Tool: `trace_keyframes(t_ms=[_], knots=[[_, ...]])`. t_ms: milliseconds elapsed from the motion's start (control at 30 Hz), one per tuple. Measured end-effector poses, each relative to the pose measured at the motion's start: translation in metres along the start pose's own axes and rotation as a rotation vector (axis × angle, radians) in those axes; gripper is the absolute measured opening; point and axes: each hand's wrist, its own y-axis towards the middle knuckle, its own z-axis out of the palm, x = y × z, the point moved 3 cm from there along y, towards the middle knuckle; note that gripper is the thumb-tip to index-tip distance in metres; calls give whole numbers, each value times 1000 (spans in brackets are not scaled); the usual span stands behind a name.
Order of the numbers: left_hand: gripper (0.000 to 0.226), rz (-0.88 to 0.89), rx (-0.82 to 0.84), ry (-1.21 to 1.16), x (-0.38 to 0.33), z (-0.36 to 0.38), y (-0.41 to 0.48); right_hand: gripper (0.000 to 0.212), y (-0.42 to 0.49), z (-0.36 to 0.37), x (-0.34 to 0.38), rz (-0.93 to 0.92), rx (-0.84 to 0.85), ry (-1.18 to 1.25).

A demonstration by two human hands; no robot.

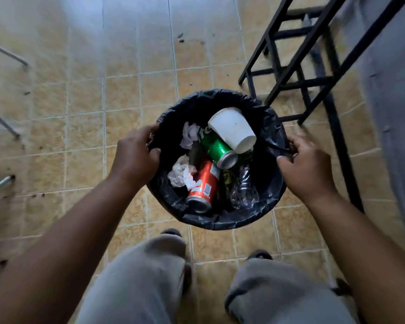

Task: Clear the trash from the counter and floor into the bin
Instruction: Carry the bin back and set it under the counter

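A round bin lined with a black bag stands on the tiled floor in front of my feet. Inside lie a white paper cup, a green can, a red can, crumpled white tissues and a crushed clear plastic bottle. My left hand grips the bag's edge at the bin's left rim. My right hand grips the bag's edge at the right rim.
A black metal frame stands just behind and to the right of the bin. A grey surface runs along the right. Thin metal legs show at the left. Small dark specks dot the tiles.
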Motion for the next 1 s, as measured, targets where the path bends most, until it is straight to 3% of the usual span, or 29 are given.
trace_keyframes(t_ms=[233,433,733,1000], knots=[[62,65,80,-40,-99,-165,-79,60,-89,-158,93,26,-6,-37],[70,190,129,-68,-156,-254,-129,62,-172,-251,135,68,-70,-75],[64,541,368,-54,-201,-296,-188,61,-324,-302,151,390,-316,-39],[58,855,538,12,-255,-284,-263,58,-478,-312,130,658,-497,113]])
